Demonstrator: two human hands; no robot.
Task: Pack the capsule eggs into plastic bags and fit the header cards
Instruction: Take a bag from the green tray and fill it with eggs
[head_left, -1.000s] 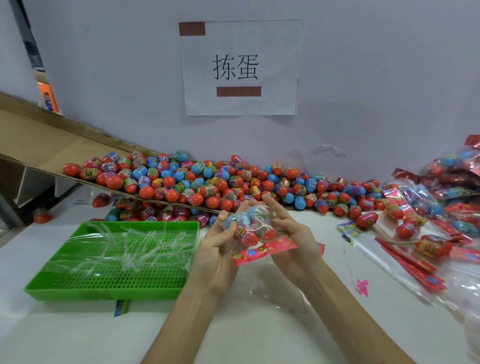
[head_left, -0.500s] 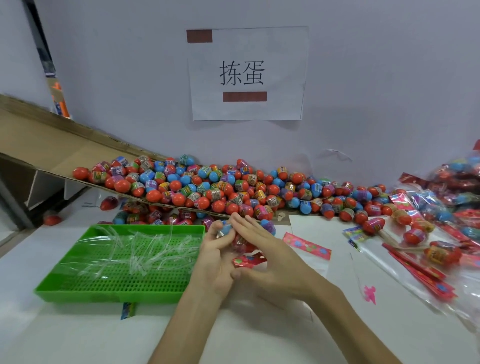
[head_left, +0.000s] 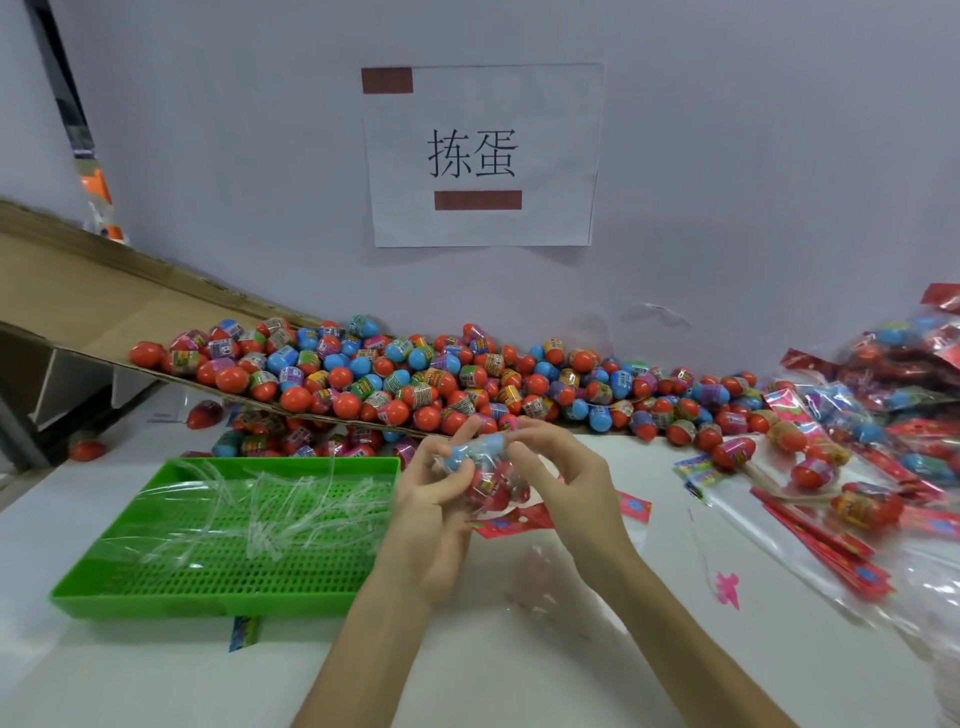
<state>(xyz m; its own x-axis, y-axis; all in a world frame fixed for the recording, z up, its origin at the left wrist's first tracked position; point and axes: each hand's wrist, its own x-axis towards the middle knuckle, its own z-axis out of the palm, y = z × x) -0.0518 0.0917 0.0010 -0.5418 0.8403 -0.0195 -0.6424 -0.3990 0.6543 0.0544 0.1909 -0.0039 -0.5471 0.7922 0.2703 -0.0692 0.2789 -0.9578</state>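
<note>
Above the counter (head_left: 467, 649), just in front of the green tray (head_left: 208, 605), both hands hold one filled plastic bag (head_left: 488, 470) lifted off the surface. The left hand (head_left: 431, 504) has its grip curled round the bag's left side, thumb against a blue egg (head_left: 460, 458). The right hand (head_left: 566, 480) pinches the bag from the right, fingertips meeting the left's near the top. The capsule eggs inside it (head_left: 491, 488) are bunched between the two palms. A red header card (head_left: 511, 522) juts out under the bag at its lower edge; whether it is already fixed on or only tucked in the grip I cannot tell.

My reading is that filling is done for this bag and the step in hand is closing it and seating the card. The next move would call for gathering the open mouth flat, squaring the card over it, and keeping the eggs from rolling out while one grip shifts.

A second header card (head_left: 634, 506) lies on the counter just right of the hands. Loose capsule eggs (head_left: 415, 379) are heaped at the foot of the cardboard chute (head_left: 78, 291), and finished packs (head_left: 883, 374) pile up at far right.
</note>
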